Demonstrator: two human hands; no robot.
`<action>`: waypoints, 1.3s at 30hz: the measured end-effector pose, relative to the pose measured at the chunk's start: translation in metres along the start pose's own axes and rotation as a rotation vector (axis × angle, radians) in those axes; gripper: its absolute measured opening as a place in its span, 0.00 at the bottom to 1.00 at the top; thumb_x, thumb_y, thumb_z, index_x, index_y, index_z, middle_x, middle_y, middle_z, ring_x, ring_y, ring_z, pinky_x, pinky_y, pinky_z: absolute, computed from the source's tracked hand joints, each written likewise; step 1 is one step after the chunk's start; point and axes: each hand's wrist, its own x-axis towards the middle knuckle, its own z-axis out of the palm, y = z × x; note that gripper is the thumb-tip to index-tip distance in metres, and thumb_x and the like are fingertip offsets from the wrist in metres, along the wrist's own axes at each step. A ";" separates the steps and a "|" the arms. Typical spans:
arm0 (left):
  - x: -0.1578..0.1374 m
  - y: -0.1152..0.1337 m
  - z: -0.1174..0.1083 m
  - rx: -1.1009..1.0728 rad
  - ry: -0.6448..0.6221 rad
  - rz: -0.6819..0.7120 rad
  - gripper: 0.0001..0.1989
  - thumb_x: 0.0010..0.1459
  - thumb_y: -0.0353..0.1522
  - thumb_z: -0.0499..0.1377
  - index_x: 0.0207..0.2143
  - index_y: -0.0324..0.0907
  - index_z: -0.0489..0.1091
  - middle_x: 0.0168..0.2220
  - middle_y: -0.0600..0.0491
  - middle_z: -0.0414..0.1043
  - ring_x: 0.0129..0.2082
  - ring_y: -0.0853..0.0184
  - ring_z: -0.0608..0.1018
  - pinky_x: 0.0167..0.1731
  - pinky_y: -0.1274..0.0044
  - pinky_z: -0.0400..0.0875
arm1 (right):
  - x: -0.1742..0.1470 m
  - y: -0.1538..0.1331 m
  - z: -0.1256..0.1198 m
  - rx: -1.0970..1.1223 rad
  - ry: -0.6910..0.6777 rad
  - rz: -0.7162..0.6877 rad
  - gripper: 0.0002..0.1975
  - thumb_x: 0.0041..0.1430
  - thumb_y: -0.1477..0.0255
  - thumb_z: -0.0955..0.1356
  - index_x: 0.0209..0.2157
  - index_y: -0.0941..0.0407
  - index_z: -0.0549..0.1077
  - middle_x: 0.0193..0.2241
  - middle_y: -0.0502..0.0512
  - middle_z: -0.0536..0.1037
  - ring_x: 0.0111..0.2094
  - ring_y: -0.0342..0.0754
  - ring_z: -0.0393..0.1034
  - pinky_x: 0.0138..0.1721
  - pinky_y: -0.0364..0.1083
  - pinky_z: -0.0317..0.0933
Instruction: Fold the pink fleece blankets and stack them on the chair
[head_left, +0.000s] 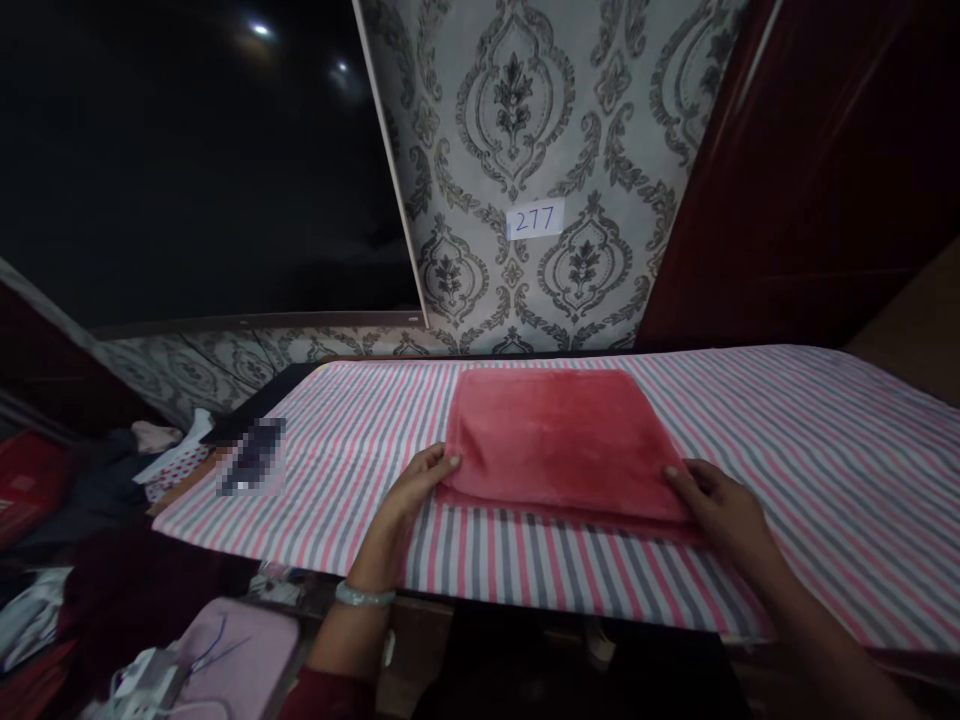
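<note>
A red plush cloth, folded into a rough rectangle, lies on the striped sheet that covers the table. Its front edge shows more than one layer. My left hand pinches the cloth's left edge near the front corner, thumb on top and fingers curled at the side. At the right front corner, my right hand grips the edge the same way, with its fingertips partly hidden by the cloth. A pale bangle circles my left wrist.
A pixelated object lies near the table's left end. Behind stand a patterned wall with a paper label and a large dark screen. Below left are a pink stool-like surface, a power strip and heaped clothes.
</note>
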 end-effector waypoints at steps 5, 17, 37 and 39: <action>-0.002 -0.010 0.002 -0.101 -0.002 0.048 0.26 0.43 0.42 0.74 0.43 0.40 0.75 0.43 0.47 0.81 0.44 0.57 0.81 0.46 0.71 0.72 | -0.007 -0.003 0.011 -0.083 0.097 -0.092 0.21 0.53 0.47 0.61 0.24 0.50 0.64 0.16 0.49 0.66 0.22 0.51 0.63 0.28 0.48 0.55; 0.006 -0.016 -0.022 -0.129 0.030 -0.014 0.21 0.47 0.45 0.72 0.36 0.38 0.77 0.31 0.50 0.80 0.32 0.65 0.78 0.36 0.75 0.70 | 0.000 0.005 0.010 -0.044 0.038 -0.068 0.23 0.54 0.45 0.59 0.23 0.50 0.62 0.18 0.50 0.68 0.23 0.51 0.64 0.28 0.47 0.55; 0.018 -0.012 -0.031 -0.010 -0.123 -0.079 0.21 0.41 0.33 0.73 0.40 0.40 0.76 0.34 0.50 0.81 0.34 0.64 0.80 0.36 0.76 0.70 | 0.002 -0.002 0.022 -0.132 0.092 -0.033 0.20 0.48 0.46 0.61 0.23 0.49 0.60 0.16 0.49 0.63 0.22 0.51 0.59 0.29 0.48 0.50; 0.014 -0.017 -0.035 -0.055 -0.085 -0.060 0.20 0.42 0.34 0.73 0.39 0.40 0.75 0.34 0.50 0.81 0.34 0.64 0.81 0.36 0.77 0.70 | 0.002 -0.001 0.022 -0.116 0.102 -0.030 0.20 0.48 0.46 0.61 0.23 0.49 0.60 0.16 0.48 0.62 0.22 0.50 0.59 0.29 0.48 0.50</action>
